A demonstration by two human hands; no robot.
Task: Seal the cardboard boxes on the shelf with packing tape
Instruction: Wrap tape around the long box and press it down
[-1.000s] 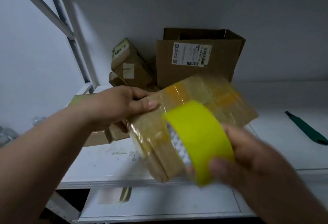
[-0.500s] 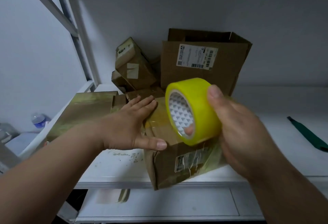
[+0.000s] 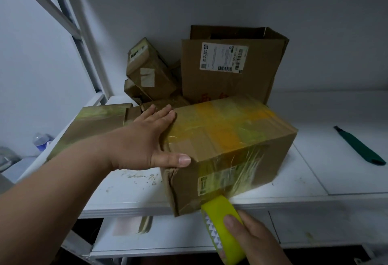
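Left hand point(image 3: 144, 145) lies flat with fingers straight and thumb spread; right hand point(image 3: 255, 241) curls in a grip.

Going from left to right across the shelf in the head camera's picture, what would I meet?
Flat taped box → left hand → taped cardboard box it presses on → green utility knife.

Dim, flat light here; glare shines off my taped box point(image 3: 226, 136), edges bend, and my tape roll point(image 3: 222, 224) blurs.
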